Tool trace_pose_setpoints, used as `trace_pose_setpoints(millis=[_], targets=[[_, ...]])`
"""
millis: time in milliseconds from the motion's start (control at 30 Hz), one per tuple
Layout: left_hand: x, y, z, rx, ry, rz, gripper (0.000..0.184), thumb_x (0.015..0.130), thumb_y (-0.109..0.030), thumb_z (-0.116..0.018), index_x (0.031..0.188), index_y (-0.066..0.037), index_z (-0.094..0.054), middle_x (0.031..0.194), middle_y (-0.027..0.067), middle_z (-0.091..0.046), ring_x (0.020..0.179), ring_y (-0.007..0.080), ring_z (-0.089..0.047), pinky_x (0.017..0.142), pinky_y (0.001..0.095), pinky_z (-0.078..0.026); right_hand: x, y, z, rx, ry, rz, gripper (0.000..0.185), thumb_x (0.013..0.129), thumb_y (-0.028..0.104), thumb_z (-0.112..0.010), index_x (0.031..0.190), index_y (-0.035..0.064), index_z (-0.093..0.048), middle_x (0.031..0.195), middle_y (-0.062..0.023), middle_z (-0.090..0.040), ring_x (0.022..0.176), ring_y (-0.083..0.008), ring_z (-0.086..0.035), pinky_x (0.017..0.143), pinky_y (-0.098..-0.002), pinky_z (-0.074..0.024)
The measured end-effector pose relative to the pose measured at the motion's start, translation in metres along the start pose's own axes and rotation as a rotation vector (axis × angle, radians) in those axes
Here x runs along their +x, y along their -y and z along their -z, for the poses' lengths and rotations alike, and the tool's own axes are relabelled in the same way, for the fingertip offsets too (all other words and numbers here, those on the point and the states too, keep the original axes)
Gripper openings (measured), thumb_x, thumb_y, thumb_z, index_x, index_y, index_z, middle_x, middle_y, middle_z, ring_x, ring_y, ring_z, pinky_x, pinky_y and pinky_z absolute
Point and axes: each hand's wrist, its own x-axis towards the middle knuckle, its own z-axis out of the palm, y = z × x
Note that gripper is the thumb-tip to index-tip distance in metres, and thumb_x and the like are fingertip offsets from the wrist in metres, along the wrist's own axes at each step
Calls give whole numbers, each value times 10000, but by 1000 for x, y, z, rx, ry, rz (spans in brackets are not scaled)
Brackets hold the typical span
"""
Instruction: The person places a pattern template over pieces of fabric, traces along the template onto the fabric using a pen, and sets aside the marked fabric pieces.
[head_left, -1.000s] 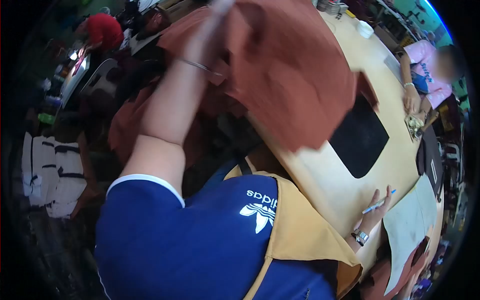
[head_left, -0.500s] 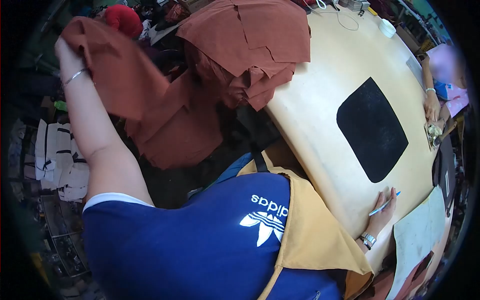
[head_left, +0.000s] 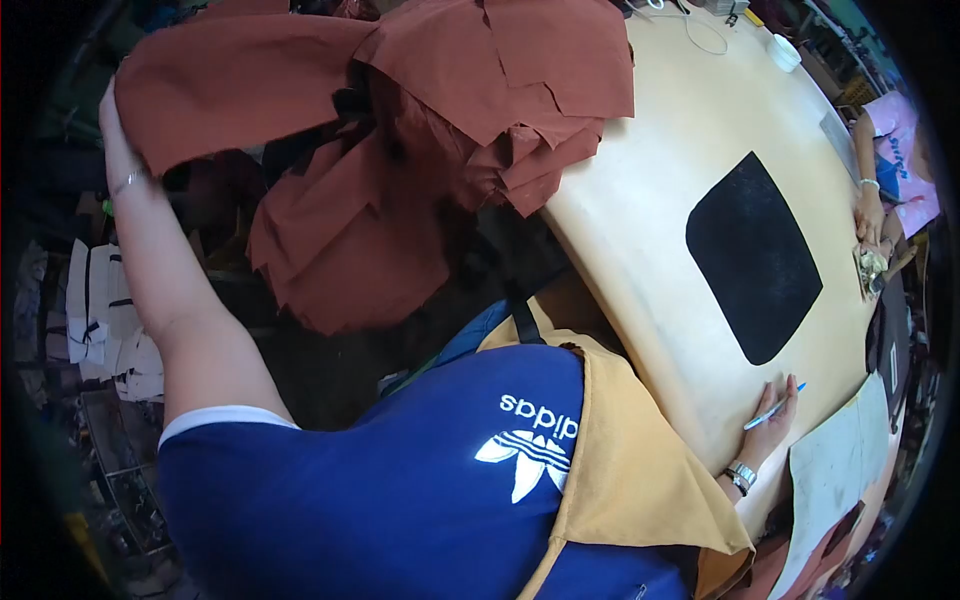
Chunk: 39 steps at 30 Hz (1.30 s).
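Head view: pale tabletop (head_left: 640,210), right. White round item (head_left: 785,54), far: tub or roll, contents indiscernible. Left hand (head_left: 110,112), far left: grip grasping red-brown sheet (head_left: 235,88). Red-brown stack (head_left: 490,60): overhanging tabletop's left edge, blocking sight of it. Right hand (head_left: 769,432): grip holding pen (head_left: 764,414), near black panel (head_left: 755,265). Grey sheet (head_left: 835,450): right.

— What sort of place is this?
— A workshop, I'd say: there's a broad table (head_left: 650,240), and angular brown sheets (head_left: 570,60) are heaped at its edge.
— Anything else to show it?
— The wearer's tan apron (head_left: 630,460), the pale bundles (head_left: 88,315) stacked off to one side, and a person (head_left: 888,150) in pink, hands busy, across the table.
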Motion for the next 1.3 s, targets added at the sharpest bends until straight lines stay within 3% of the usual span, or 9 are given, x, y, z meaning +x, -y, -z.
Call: trace_pose_setpoints(millis=[267, 367, 433, 567, 700, 833, 1000, 1167, 1300], targets=[[-123, 173, 154, 207, 38, 836, 472, 925, -434, -580, 1181, -41, -631, 1189, 103, -637, 1098, 249, -579, 974, 401, -421, 0, -6, 0, -27, -6, 26, 431, 930, 154, -624, 1311, -16, -515, 1339, -163, -551, 1268, -253, -497, 1074, -356, -371], [-139, 262, 215, 1459, 385, 583, 592, 925, -530, -510, 1300, -74, -555, 1300, 170, -562, 1248, 333, -499, 1031, 464, -383, 1, -1, 0, -44, -9, 7, 427, 930, 156, -624, 1306, -15, -519, 1338, -163, -553, 1266, -257, -500, 1071, -360, -376], [-200, 228, 148, 1780, 80, 519, 652, 903, -607, -476, 1383, -166, -478, 1462, 183, -386, 1349, 370, -381, 1065, 583, -301, 1, 1, 1, -53, -8, -1, 422, 930, 156, -624, 1302, -15, -522, 1337, -162, -554, 1266, -259, -500, 1069, -362, -378], [-258, 199, 21, 1647, 167, -6, 723, 887, -656, -454, 1432, -185, -397, 1526, 188, -263, 1410, 352, -270, 1025, 745, -171, 1, 6, 0, -56, -27, -7, 404, 914, 147, -642, 1272, -14, -546, 1320, -161, -563, 1244, -274, -514, 1073, -367, -375], [-321, 241, -60, 1504, 615, -286, 768, 896, -655, -433, 1494, -191, -300, 1579, 175, -156, 1456, 350, -150, 1085, 692, -120, 1, 6, 0, -69, -33, 0, 386, 913, 132, -633, 1263, -11, -552, 1316, -168, -564, 1240, -280, -517, 1068, -372, -379], [-387, 280, -86, 1595, 1090, 93, 829, 895, -668, -412, 1536, -196, -183, 1594, 150, -122, 1469, 351, -95, 1108, 670, -58, 1, 5, 1, -94, -48, 3, 371, 908, 114, -628, 1252, -5, -558, 1311, -173, -566, 1234, -287, -521, 1063, -384, -381], [-377, 263, -108, 1301, 769, 271, 687, 953, -570, -407, 1495, -161, -307, 1564, 161, -228, 1444, 340, -206, 1106, 639, -136, 0, 9, 3, -49, -55, 13, 362, 886, 84, -640, 1235, 17, -570, 1314, -170, -559, 1241, -298, -507, 1062, -401, -387], [-313, 215, -174, 565, 222, -378, 423, 998, -324, -464, 1366, -115, -480, 1449, 174, -424, 1325, 351, -410, 1055, 521, -281, -1, 18, 6, -65, -64, 29, 363, 879, 80, -649, 1229, 24, -573, 1299, -165, -570, 1222, -298, -518, 1056, -404, -396], [-298, 116, -263, 621, 489, -800, 456, 922, -212, -579, 1366, -170, -489, 1480, 147, -382, 1380, 322, -335, 1070, 574, -259, 0, 16, 5, -14, -86, 26, 387, 858, 67, -672, 1229, 25, -572, 1278, -161, -585, 1197, -297, -531, 1036, -397, -413]])
